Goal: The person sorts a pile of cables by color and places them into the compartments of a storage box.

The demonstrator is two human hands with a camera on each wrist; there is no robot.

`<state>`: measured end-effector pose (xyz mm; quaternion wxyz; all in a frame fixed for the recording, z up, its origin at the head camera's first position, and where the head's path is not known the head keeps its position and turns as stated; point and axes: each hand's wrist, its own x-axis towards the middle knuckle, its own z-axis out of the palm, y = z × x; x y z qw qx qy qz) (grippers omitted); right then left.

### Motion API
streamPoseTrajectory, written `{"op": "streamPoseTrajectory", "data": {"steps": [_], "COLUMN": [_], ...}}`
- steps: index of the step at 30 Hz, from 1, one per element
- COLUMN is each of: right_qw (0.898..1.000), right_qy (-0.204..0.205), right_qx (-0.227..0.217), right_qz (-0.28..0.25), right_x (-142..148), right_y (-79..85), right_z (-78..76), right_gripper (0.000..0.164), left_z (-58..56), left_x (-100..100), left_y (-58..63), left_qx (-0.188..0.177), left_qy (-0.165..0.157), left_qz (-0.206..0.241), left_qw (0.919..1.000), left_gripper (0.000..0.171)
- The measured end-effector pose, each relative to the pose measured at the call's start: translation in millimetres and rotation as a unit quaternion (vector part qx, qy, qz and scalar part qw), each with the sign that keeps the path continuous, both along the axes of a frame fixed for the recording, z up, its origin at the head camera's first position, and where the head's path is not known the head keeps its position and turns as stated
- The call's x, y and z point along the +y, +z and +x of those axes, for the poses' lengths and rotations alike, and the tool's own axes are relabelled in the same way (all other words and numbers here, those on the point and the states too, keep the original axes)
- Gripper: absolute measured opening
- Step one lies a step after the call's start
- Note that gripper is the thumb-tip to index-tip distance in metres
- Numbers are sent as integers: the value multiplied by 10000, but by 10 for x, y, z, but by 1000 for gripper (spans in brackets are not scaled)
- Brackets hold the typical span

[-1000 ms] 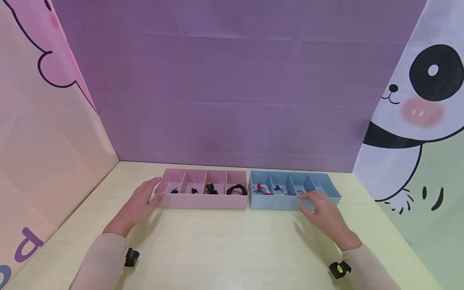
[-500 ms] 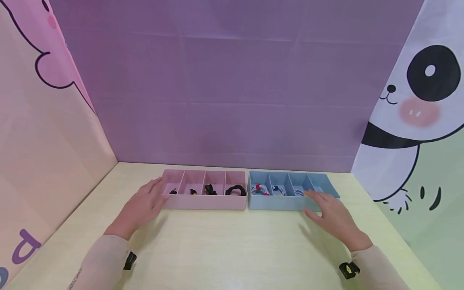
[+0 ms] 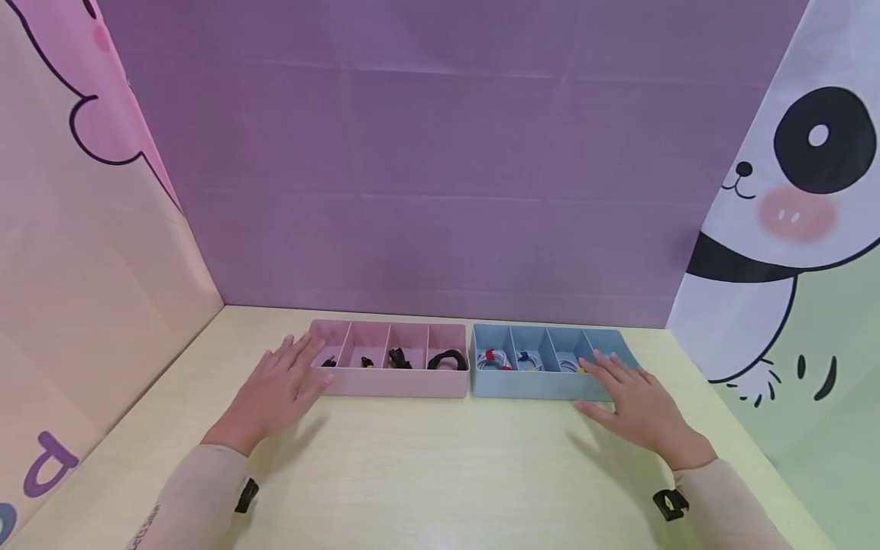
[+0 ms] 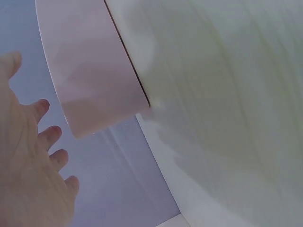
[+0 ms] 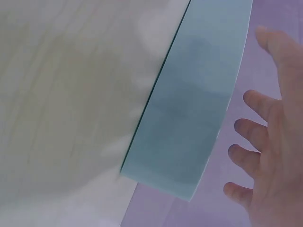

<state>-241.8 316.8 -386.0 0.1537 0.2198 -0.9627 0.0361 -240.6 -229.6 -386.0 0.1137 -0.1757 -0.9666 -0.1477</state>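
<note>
Two divided boxes stand side by side at the back of the table. The pink box (image 3: 395, 384) has small dark plugs (image 3: 367, 363), a black adapter-like piece (image 3: 399, 358) and a coiled black cable (image 3: 448, 359) in its compartments. Coiled white cables lie in the blue box (image 3: 543, 386), one with a red tie (image 3: 490, 355), one with a dark blue tie. My left hand (image 3: 278, 389) hovers at the pink box's left end, fingers spread, holding nothing. Fingers extended, my right hand (image 3: 635, 401) is over the blue box's right front corner and hides part of its last compartment.
A purple backdrop (image 3: 440, 176) rises right behind the boxes. Printed side panels flank the table, with a panda (image 3: 791, 206) on the right one. Pale wooden tabletop (image 3: 440, 473) lies in front of the boxes.
My right hand has drawn away rightward from the blue box's front and its fingers have spread. My left hand's fingers have spread too, shifting slightly right. The boxes look unmoved.
</note>
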Motion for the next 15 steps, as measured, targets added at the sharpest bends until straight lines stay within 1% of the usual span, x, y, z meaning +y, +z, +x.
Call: {"op": "streamPoseTrajectory", "data": {"steps": [3, 8, 12, 15], "right_qw": [9998, 9995, 9992, 9989], "right_qy": [-66, -155, -184, -187], "right_qx": [-148, -258, -354, -423], "right_qz": [63, 130, 74, 33], "right_x": [10, 20, 30, 41], "right_y": [15, 56, 73, 65], "right_z": [-5, -10, -5, -7], "right_gripper": [74, 76, 76, 76], "left_z": [0, -6, -16, -12], "left_x": [2, -4, -13, -9], "left_y": [-1, -17, -33, -45], "left_qx": [-30, -79, -108, -54], "left_qy": [43, 83, 63, 44], "left_qz": [40, 17, 19, 55], "left_qw": [10000, 9999, 9999, 10000], "left_gripper": [75, 76, 75, 74]}}
